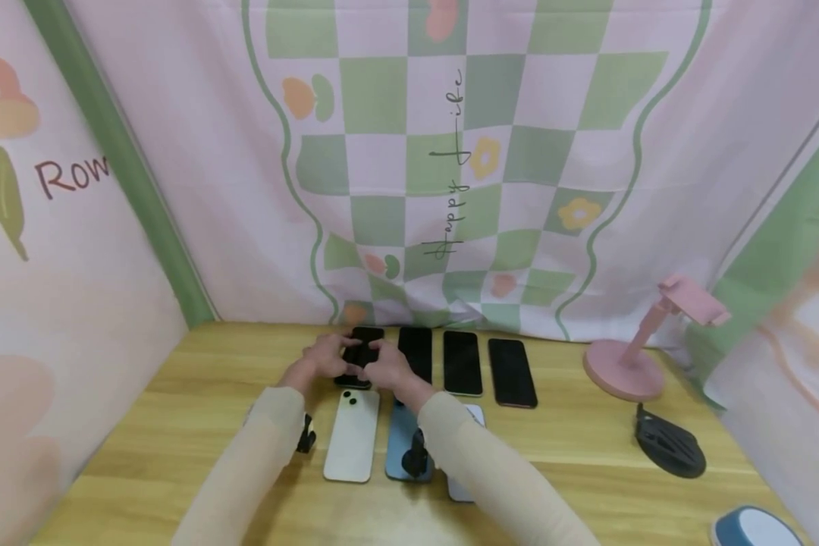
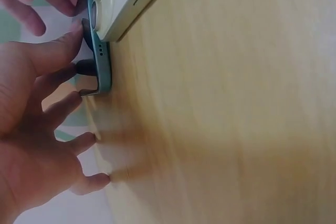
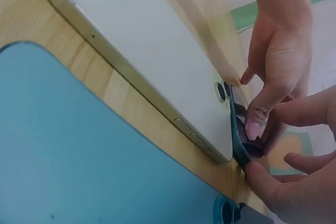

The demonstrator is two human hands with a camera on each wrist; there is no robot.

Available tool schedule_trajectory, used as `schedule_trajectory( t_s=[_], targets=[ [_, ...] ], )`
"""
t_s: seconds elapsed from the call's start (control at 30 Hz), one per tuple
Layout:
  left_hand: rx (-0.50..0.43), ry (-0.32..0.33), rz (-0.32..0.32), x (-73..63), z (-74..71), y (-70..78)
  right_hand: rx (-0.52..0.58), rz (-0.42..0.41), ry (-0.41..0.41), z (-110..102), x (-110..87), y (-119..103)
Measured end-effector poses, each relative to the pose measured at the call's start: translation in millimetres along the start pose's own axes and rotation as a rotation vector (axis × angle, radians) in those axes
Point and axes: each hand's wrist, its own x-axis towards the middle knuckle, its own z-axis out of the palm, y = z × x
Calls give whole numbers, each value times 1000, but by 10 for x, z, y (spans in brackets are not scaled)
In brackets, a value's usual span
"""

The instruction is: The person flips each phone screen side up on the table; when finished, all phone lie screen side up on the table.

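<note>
A dark-screened smartphone lies face up at the left end of the back row. My left hand is over its left side, thumb and forefinger tips on the glass and other fingers spread. In the left wrist view the little finger's tip rests on the tabletop beside the phone's teal edge. From the other side comes my right hand, its thumb touching the phone's near edge in the right wrist view and its fingers over the screen. A cream phone, camera side up, lies right in front.
Three more dark-screened phones, the middle one among them, continue the back row. A blue phone and a pale phone lie under my right forearm. At right stand a pink phone stand, a black holder and a blue-and-white round object.
</note>
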Motion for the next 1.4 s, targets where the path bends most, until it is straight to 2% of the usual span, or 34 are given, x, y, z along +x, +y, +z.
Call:
schedule_trajectory(
  t_s=[0.23, 0.4, 0.57, 0.7, 0.83, 0.97, 1.1, 1.27, 1.4],
  targets=[
    [39, 13, -21, -8, 49, 19, 40, 18, -22, -3, 12, 56],
    [56, 11, -36, -18, 16, 23, 48, 11, -43, -37, 36, 65],
    [94, 4, -30, -8, -14, 93, 16, -23, -41, -270, -4, 73],
    [139, 49, -10, -9, -3, 208, -44, -32, 2, -559, -82, 107],
    [209, 102, 99, -85, 81, 453, -103, -40, 9, -843, -253, 227],
    [241, 52, 245, -301, 218, 783, -161, -92, -18, -1018, -516, 395],
    [268, -22, 365, -504, 362, 1089, -313, -218, -54, -1110, -810, 556],
    [356, -90, 447, -636, 569, 1351, -573, -370, -74, -1184, -1171, 792],
    [403, -152, 450, -680, 707, 1449, -689, -436, -109, -1248, -1407, 946]
  ],
)
